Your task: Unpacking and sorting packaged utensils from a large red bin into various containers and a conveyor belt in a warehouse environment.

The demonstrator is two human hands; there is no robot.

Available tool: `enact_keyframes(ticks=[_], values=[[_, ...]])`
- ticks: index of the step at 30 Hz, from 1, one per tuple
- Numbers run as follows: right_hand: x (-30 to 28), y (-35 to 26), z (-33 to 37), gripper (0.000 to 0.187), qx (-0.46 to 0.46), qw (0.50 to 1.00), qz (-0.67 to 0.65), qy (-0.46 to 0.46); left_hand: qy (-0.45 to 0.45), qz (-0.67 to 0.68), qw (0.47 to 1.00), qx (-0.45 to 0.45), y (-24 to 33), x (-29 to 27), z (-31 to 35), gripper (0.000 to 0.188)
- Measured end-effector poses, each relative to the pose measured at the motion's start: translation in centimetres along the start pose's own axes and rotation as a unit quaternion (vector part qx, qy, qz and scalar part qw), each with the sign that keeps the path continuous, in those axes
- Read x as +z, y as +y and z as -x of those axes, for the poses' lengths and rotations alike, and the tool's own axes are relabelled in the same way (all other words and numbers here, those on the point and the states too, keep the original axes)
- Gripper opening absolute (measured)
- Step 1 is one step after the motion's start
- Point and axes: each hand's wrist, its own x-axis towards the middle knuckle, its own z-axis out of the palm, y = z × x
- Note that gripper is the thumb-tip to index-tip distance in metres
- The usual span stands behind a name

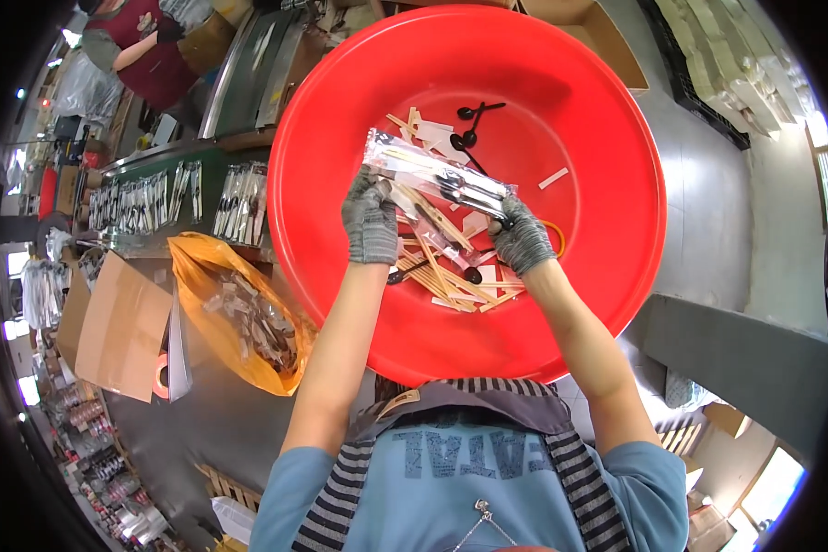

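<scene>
Both my hands wear grey knit gloves and grip one clear plastic cutlery packet (pixel 432 173) over a big red tub (pixel 317 147). My left hand (pixel 370 223) is closed on the packet's left part, and my right hand (pixel 524 239) pinches its right end. Inside the wrapper show black cutlery and something white. Under the packet, wooden chopsticks (pixel 501 301), white paper slips (pixel 554 178) and black plastic spoons (pixel 470 138) lie loose on the tub's bottom. A crumpled clear wrapper (pixel 440 241) rests among the chopsticks, partly hidden by the packet.
Left of the tub, an orange bag (pixel 193 262) holds used clear wrappers, beside an opened cardboard box (pixel 124 322). Beyond it, rows of cutlery packets (pixel 239 202) lie on a green conveyor belt (pixel 210 184). Another person (pixel 143 55) stands at the far left. A grey beam (pixel 736 359) is at right.
</scene>
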Motion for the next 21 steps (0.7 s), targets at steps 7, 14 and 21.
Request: enact_keyframes(ticks=[7,14,21], values=[[-1.6,3.0,2.2,0.011,0.0,0.999,0.041,0.006,0.034,-0.065,0.997,0.033,-0.5,0.7,1.8,0.028],[-8.3,6.8,-1.3,0.014,0.104,0.975,0.195,0.004,0.087,-0.077,0.961,-0.252,-3.6,-3.9,-1.3,0.031],[-7.0,7.2,-2.9,0.046,-0.074,0.574,0.796,0.18,0.167,-0.358,0.907,-0.146,-9.9,-12.9,-6.6,0.024]])
